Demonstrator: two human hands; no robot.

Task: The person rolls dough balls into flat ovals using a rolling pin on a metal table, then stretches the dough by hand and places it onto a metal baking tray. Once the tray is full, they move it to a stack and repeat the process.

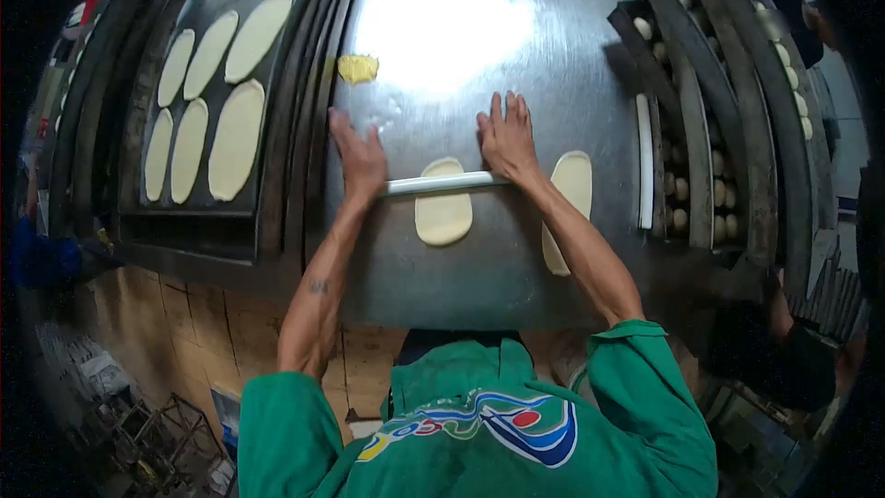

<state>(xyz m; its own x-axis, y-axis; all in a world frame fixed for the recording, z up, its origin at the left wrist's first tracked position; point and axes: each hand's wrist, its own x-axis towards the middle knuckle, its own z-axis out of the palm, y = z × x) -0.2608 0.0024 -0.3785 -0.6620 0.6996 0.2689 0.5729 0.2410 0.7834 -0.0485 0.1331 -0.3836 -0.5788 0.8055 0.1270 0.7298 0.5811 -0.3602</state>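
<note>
A thin white rolling pin (441,183) lies crosswise over a flattened oval of dough (444,221) on the metal table. My left hand (361,161) rests on the pin's left end, fingers stretched forward and somewhat blurred, thumb apart. At the other end, the heel of my right hand (507,140) presses on the pin, with fingers extended over the tabletop. Neither hand wraps round the pin, and its ends are hidden beneath them. A longer rolled dough piece (572,186) lies to the right, partly covered by my right forearm.
Several dough ovals (237,140) lie on a dark baking tray (198,227) at left. A yellow lump (358,68) sits by the metal table's (442,290) left edge. At right stand a white bar (644,161) and dark trays (701,157) holding dough balls (680,189). Other people appear at the edges.
</note>
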